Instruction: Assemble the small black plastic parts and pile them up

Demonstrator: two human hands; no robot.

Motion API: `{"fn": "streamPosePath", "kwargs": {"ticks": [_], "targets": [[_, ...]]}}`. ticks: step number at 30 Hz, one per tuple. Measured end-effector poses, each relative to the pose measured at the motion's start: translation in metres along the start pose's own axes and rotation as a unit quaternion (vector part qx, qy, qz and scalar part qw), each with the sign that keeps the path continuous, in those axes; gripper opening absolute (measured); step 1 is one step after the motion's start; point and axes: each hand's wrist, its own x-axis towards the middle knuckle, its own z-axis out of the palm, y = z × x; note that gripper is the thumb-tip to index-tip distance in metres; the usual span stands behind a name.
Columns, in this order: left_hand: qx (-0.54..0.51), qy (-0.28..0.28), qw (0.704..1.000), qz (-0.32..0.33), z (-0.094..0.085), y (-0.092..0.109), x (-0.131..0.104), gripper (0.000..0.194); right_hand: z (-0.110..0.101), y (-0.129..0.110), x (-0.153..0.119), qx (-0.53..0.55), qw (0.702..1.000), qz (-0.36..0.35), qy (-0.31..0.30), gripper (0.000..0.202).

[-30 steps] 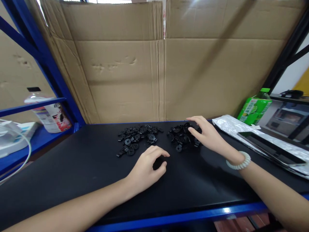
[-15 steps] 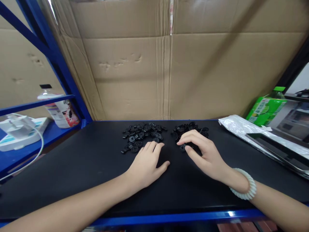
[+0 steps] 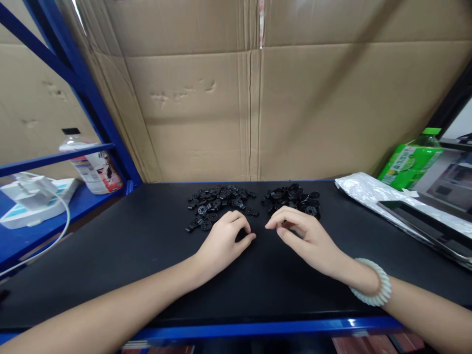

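Observation:
Two loose piles of small black plastic parts lie on the black tabletop, many with a round holed disc and a short tab: a left pile and a right pile. My left hand rests at the near edge of the left pile, fingers curled and thumb close to the index fingertip. Whatever may be between them is hidden. My right hand, with a pale coiled band on the wrist, hovers before the right pile. Its fingers are bent, thumb and index tips apart, with no part visible between them.
Cardboard sheets stand behind the table. On the right lie a silvery bag, a dark-framed flat item and a green-labelled bottle. A blue shelf at left holds a white power strip and a bottle.
My left fingers have curled in toward the thumb. My right hand has shifted slightly left, and the disc seen by its thumb is no longer visible there.

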Motion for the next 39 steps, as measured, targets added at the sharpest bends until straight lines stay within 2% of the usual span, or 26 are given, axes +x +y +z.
{"fn": "streamPosePath", "kwargs": {"ticks": [3,7,10,12,14,17,20,23,27,32,39], "targets": [[-0.011,0.002,1.000,-0.009,0.000,0.002,-0.001,0.018,0.000,0.001,0.001,0.015,0.999,0.032,-0.002,0.021],[-0.044,0.010,0.998,-0.049,0.001,0.002,-0.001,0.024,0.004,0.005,0.002,0.042,0.996,0.071,-0.018,0.021],[-0.075,0.006,0.996,-0.049,-0.001,0.006,-0.001,0.024,0.007,0.008,0.003,0.109,0.982,0.149,-0.042,0.019],[-0.126,0.014,0.991,-0.032,-0.004,0.011,-0.002,0.022,0.008,0.009,0.004,0.196,0.954,0.218,-0.064,0.017],[-0.215,0.034,0.976,-0.012,-0.006,0.018,-0.004,0.022,0.008,0.006,0.004,0.296,0.912,0.268,-0.091,0.020],[-0.342,0.051,0.938,0.008,-0.007,0.029,-0.007,0.021,0.007,0.002,0.004,0.419,0.852,0.281,-0.142,0.021],[-0.380,0.044,0.924,0.020,-0.006,0.035,-0.010,0.023,0.007,-0.001,0.004,0.470,0.820,0.270,-0.184,0.020],[-0.340,0.030,0.939,0.039,-0.006,0.036,-0.012,0.027,0.010,-0.001,0.004,0.463,0.824,0.262,-0.197,0.022],[-0.261,0.035,0.963,0.054,-0.005,0.037,-0.011,0.022,0.014,0.000,0.004,0.456,0.829,0.254,-0.202,0.023],[-0.259,0.029,0.964,0.051,-0.003,0.043,-0.010,0.017,0.018,-0.004,0.004,0.453,0.829,0.250,-0.211,0.022],[-0.189,0.085,0.976,0.064,0.003,0.046,-0.016,0.016,0.024,-0.004,0.004,0.402,0.861,0.258,-0.174,0.029]]}}
